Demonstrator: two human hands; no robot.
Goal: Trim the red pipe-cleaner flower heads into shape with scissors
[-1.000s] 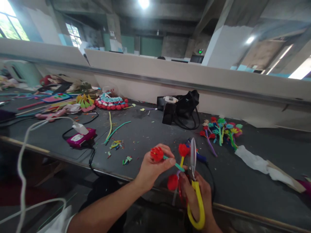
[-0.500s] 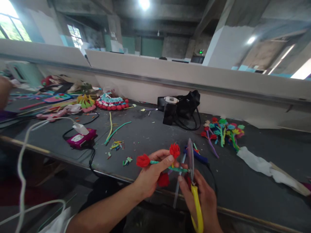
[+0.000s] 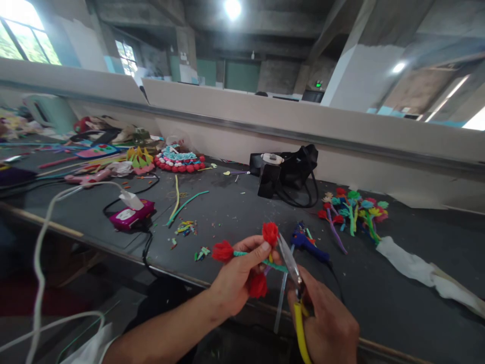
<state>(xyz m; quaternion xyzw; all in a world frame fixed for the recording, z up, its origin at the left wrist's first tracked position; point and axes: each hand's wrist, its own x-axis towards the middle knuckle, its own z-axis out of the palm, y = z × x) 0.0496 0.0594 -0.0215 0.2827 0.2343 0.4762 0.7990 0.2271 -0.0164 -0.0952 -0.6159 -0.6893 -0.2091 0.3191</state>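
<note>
My left hand (image 3: 237, 275) is closed around pipe-cleaner flowers with red heads (image 3: 270, 234) and a green stem (image 3: 279, 266). One head points left past the fingers, one stands above the thumb, and another hangs below the palm. In my right hand (image 3: 326, 316) is a pair of scissors (image 3: 291, 260) with yellow handles. The blades lean up and left, their tips close to the upper red head. Whether they touch it I cannot tell. Just beyond the scissors lies a blue glue gun (image 3: 308, 243), with a clear glue stick (image 3: 280, 301) reaching toward the table edge.
Colourful pipe-cleaner flowers (image 3: 356, 207) with a white-wrapped stem (image 3: 409, 263) lie at right. A black bag (image 3: 303, 167) rests by the partition. Leftward are cut scraps (image 3: 187, 227), a purple power block (image 3: 132, 215), a white cable (image 3: 38, 283) and piled craft pieces (image 3: 180, 161).
The scissors have swung from nearly upright to leaning left, tips now by the upper red flower. My left hand has barely moved. Another person's arm at far left has left the view.
</note>
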